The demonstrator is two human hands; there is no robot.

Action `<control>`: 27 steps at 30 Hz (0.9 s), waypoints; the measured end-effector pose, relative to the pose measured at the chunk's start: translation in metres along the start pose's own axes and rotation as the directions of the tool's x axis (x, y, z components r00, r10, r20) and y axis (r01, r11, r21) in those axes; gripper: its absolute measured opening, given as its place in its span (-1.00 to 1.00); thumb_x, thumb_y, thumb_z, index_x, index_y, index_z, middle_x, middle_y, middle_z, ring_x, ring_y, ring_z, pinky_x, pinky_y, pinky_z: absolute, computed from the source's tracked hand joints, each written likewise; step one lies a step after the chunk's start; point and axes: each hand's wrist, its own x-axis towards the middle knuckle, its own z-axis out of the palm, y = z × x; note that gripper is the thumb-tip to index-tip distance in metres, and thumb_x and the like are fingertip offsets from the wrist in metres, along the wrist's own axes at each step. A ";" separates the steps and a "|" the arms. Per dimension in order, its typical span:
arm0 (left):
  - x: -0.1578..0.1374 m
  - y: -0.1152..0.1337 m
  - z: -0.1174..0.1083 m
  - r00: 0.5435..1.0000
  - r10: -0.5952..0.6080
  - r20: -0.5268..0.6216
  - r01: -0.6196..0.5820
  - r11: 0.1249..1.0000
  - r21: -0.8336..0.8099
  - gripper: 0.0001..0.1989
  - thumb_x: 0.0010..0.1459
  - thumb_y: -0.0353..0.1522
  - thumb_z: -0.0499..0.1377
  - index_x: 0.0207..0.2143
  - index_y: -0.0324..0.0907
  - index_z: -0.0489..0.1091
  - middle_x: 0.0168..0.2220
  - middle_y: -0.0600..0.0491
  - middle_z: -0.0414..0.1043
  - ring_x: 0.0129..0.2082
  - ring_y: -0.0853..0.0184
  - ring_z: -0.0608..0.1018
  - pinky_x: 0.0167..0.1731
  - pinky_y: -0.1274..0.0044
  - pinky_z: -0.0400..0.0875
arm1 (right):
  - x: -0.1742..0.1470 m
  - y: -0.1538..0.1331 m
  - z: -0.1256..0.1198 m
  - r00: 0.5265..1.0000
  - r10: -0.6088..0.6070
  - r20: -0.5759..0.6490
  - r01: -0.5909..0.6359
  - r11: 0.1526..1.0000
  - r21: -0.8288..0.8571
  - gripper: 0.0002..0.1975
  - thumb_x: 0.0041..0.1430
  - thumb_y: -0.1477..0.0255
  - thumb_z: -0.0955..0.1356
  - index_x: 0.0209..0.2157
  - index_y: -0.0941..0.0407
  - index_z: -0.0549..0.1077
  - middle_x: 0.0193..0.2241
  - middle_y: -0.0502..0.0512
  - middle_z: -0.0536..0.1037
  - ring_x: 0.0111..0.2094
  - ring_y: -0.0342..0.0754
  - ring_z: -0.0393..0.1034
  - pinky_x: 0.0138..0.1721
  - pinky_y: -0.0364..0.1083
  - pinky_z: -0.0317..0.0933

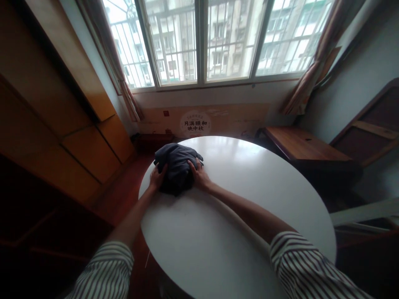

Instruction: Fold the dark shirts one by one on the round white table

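A bunched pile of dark blue-grey clothing (pixel 177 164) lies on the far left part of a white oval table (pixel 237 220). My left hand (pixel 158 176) holds the pile at its left side, thumb against the cloth. On the right side, my right hand (pixel 198 173) grips it with the fingers spread over the fabric. The underside of the pile is black and in shadow. Whether it is one garment or more cannot be made out.
Wooden cabinets (pixel 87 153) stand left of the table. Beyond it, a printed panel (pixel 218 118) sits below a barred window (pixel 227 41) with tied curtains (pixel 302 93). To the right are a brown wooden table (pixel 305 143) and a leaning wooden frame (pixel 370 124).
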 end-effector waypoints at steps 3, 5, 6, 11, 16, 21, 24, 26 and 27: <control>0.008 -0.002 0.006 0.998 0.017 -0.066 -0.019 0.999 -0.038 -0.33 0.22 0.04 0.08 0.24 -0.15 0.23 0.20 -0.14 0.35 0.22 0.07 0.37 0.19 0.29 0.25 | 0.039 0.017 0.006 0.999 -0.024 0.038 0.024 1.000 0.004 -0.02 0.05 0.63 0.38 0.42 0.13 -0.15 0.40 0.45 -0.35 0.32 0.37 -0.04 0.22 0.25 0.05; 0.010 -0.001 0.008 0.992 0.023 -0.128 -0.026 0.999 -0.024 -0.31 0.23 0.04 0.08 0.25 -0.18 0.21 0.19 -0.17 0.36 0.22 0.06 0.38 0.18 0.29 0.27 | 0.062 0.024 0.008 0.998 -0.038 0.049 0.038 0.999 0.001 -0.08 0.08 0.65 0.34 0.41 0.13 -0.12 0.41 0.40 -0.28 0.32 0.29 0.00 0.22 0.19 0.08; 0.010 -0.001 0.009 0.987 0.023 -0.158 -0.025 1.000 -0.011 -0.30 0.23 0.04 0.08 0.26 -0.20 0.20 0.18 -0.19 0.37 0.21 0.05 0.39 0.17 0.28 0.28 | 0.071 0.025 0.008 0.998 -0.041 0.045 0.041 0.999 -0.006 -0.12 0.11 0.66 0.31 0.41 0.10 -0.10 0.42 0.37 -0.24 0.32 0.25 0.01 0.22 0.17 0.08; 0.010 0.001 0.009 0.983 0.008 -0.183 -0.007 1.000 0.009 -0.26 0.23 0.03 0.10 0.30 -0.24 0.14 0.15 -0.23 0.40 0.18 0.02 0.42 0.14 0.26 0.30 | 0.087 0.017 0.000 1.000 0.029 -0.005 -0.030 0.996 -0.078 -0.27 0.27 0.66 0.14 0.41 0.00 -0.11 0.40 0.28 -0.05 0.32 0.19 0.05 0.21 0.22 0.06; 0.010 0.001 0.008 0.983 -0.013 -0.182 0.014 1.000 0.005 -0.25 0.20 0.04 0.13 0.29 -0.21 0.17 0.12 -0.20 0.43 0.14 0.04 0.45 0.11 0.29 0.33 | 0.057 -0.005 -0.021 0.992 0.082 0.101 -0.077 0.995 -0.057 -0.13 0.17 0.61 0.31 0.42 0.12 -0.14 0.36 0.46 0.01 0.32 0.29 0.04 0.23 0.14 0.05; 0.009 0.002 0.008 0.985 -0.030 -0.171 0.035 0.999 0.027 -0.22 0.20 0.04 0.13 0.30 -0.26 0.15 0.11 -0.23 0.43 0.15 0.02 0.44 0.11 0.29 0.32 | 0.037 -0.028 -0.030 0.991 0.077 0.106 -0.090 0.988 0.124 -0.04 0.20 0.29 0.40 0.43 0.02 -0.25 0.37 0.49 -0.06 0.34 0.38 -0.03 0.22 0.21 0.03; 0.009 0.002 0.008 0.985 -0.017 -0.174 0.023 0.999 0.030 -0.23 0.21 0.04 0.11 0.29 -0.26 0.17 0.12 -0.23 0.42 0.16 0.01 0.43 0.12 0.29 0.31 | 0.042 -0.038 -0.021 0.987 0.067 0.150 -0.081 0.993 0.091 0.20 -0.03 0.22 0.54 0.42 0.07 -0.26 0.35 0.58 -0.06 0.33 0.48 -0.05 0.21 0.24 0.04; 0.009 0.000 0.008 0.985 0.006 -0.173 -0.001 1.000 0.030 -0.27 0.23 0.04 0.08 0.28 -0.23 0.20 0.12 -0.20 0.42 0.15 0.04 0.44 0.12 0.30 0.31 | 0.051 -0.040 -0.012 0.988 0.078 0.134 -0.083 0.996 0.027 0.10 0.05 0.35 0.51 0.42 0.13 -0.21 0.32 0.61 0.00 0.29 0.44 0.06 0.19 0.18 0.09; 0.010 -0.001 0.009 0.985 0.019 -0.170 -0.013 0.999 0.035 -0.30 0.24 0.04 0.07 0.28 -0.20 0.22 0.12 -0.18 0.43 0.15 0.05 0.44 0.12 0.31 0.30 | 0.056 -0.039 -0.008 0.990 0.088 0.113 -0.088 0.996 -0.001 -0.01 0.14 0.43 0.45 0.42 0.14 -0.19 0.32 0.60 0.03 0.26 0.40 0.13 0.17 0.16 0.12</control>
